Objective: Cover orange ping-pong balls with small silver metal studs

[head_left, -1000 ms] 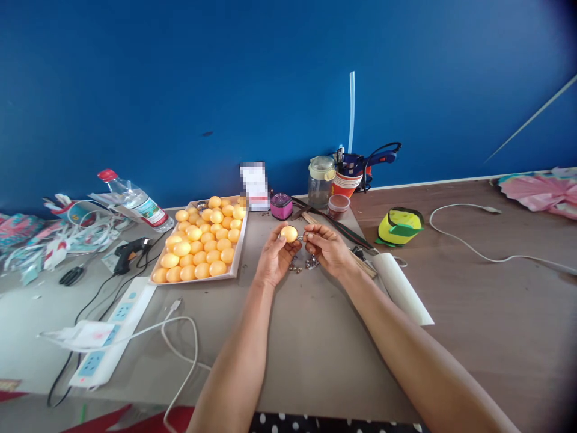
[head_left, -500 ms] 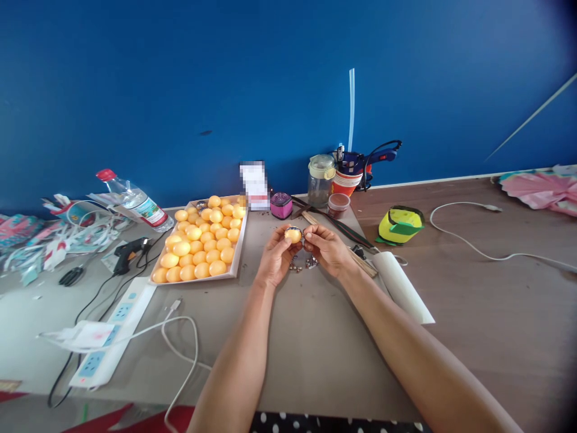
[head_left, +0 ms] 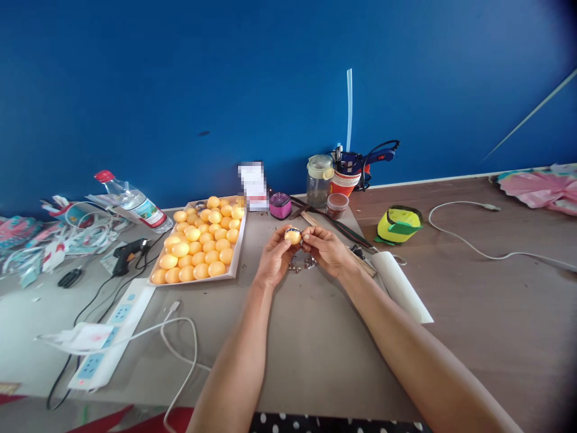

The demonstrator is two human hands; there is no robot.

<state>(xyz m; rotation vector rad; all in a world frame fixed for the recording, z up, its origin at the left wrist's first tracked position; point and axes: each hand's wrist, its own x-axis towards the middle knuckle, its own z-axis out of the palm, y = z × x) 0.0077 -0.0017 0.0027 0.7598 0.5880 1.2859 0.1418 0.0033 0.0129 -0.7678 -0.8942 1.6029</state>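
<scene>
My left hand and my right hand meet over the middle of the table, fingers pinched around one small orange ball. Both hands touch it, the left from below and the right from the side. Under the hands lie a few small metal bits on the grey mat. To the left stands a shallow tray filled with several more orange balls.
A glue gun, power strip and white cable lie at the left. A bottle lies behind them. A jar, paper cup with tools, pink box, yellow-green object and a rolled paper are near.
The ball has been turned and drawn deeper between the fingertips of both hands; the hands stay in nearly the same place. The view has shifted slightly.
</scene>
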